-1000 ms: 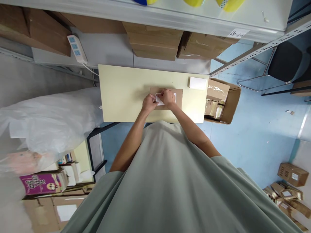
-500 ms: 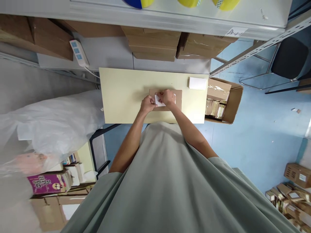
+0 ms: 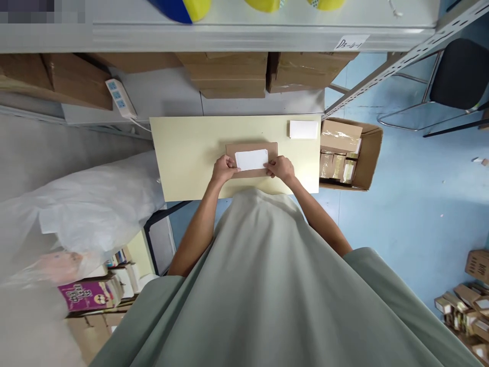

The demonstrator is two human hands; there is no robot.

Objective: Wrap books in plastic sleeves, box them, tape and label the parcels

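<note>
A flat brown cardboard box (image 3: 273, 149) lies on the pale yellow tabletop (image 3: 191, 153). Over its upper face is a white paper label (image 3: 252, 159), with no print that I can make out. My left hand (image 3: 224, 169) is closed at the label's lower left corner, fingertips pinched on its edge. At the lower right corner, my right hand (image 3: 281, 168) pinches the other end. Whether the label is stuck down or only held against the box, I cannot tell. Both hands overlap the box's front part.
A white stack of paper (image 3: 303, 129) sits at the table's back right. Against the right edge stands an open carton (image 3: 372, 158) of small boxes. Behind are a shelf (image 3: 229, 38), cardboard boxes (image 3: 229, 74) and a power strip (image 3: 120, 98). A plastic-wrapped bundle (image 3: 99, 199) lies left.
My right hand has moved from the label's top to its lower right corner, uncovering the white face. The left hand stays at the left corner. The camera view has shifted slightly.
</note>
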